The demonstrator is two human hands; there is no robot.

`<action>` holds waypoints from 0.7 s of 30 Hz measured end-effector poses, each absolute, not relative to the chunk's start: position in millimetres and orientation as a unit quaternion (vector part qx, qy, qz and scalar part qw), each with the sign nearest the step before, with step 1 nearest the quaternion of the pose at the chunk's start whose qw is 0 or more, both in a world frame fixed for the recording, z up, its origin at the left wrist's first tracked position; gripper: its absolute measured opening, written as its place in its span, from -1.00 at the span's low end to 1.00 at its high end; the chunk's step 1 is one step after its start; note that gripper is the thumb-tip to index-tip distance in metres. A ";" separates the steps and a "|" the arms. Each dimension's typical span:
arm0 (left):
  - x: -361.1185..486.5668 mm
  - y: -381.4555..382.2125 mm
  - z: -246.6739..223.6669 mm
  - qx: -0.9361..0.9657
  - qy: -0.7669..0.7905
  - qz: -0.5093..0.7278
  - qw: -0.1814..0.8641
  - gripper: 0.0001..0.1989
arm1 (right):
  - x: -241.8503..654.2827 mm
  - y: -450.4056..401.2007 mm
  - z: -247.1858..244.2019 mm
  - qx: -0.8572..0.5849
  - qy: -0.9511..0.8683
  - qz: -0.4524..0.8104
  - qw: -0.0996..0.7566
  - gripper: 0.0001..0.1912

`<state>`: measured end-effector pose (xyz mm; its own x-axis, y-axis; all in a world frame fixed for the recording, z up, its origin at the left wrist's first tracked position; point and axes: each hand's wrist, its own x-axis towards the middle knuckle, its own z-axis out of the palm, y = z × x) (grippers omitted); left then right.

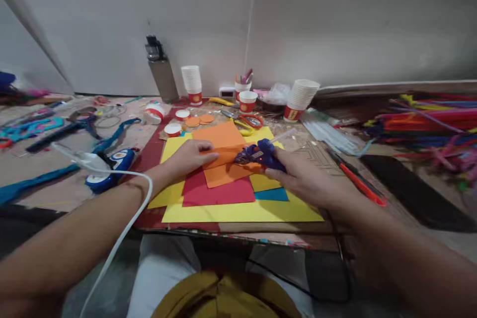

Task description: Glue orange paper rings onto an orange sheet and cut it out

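Observation:
My right hand (288,171) grips a dark blue hot glue gun (261,154), a clear glue stick (285,135) poking out of its back. Its nozzle points left, right over an orange paper sheet (219,136). My left hand (194,156) is closed at that sheet's left edge, thumb and fingers on the paper; the fingertips are partly hidden. Underneath are another orange piece (223,177), a red sheet (218,194), a blue piece (272,195) and large yellow sheets (242,212).
Behind lie orange paper discs (193,121), cut cup bottoms (173,129), orange-handled scissors (250,120) and stacked paper cups (301,97). At right are a red-handled cutting tool (361,184), a black phone-like slab (413,191) and pipe cleaners (428,124). A white cable (143,198) crosses my left forearm.

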<state>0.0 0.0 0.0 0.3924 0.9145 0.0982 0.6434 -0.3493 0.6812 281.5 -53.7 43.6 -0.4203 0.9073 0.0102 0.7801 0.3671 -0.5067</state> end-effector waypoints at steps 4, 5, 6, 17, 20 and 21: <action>0.7 -1.0 0.9 0.787 0.495 0.242 0.278 -0.72 | 290.6 -50.1 47.0 -0.552 -0.805 0.178 0.124 -0.74; 0.6 -0.8 1.1 0.789 0.493 0.242 0.276 -0.72 | 293.0 -49.1 48.8 -0.560 -0.805 0.160 0.115 -0.76; 0.4 -0.4 1.3 0.791 0.490 0.242 0.274 -0.72 | 295.4 -48.2 50.8 -0.568 -0.804 0.140 0.108 -0.78; 1.9 0.4 2.9 0.787 0.491 0.246 0.279 -0.74 | 292.3 -49.8 49.5 -0.577 -0.801 0.124 0.100 -0.78; 1.9 0.3 2.8 0.790 0.488 0.251 0.274 -0.74 | 288.7 -50.6 48.5 -0.580 -0.796 0.146 0.098 -0.78; 1.7 0.4 2.7 0.791 0.487 0.251 0.273 -0.74 | 289.1 -50.3 48.9 -0.581 -0.794 0.145 0.099 -0.78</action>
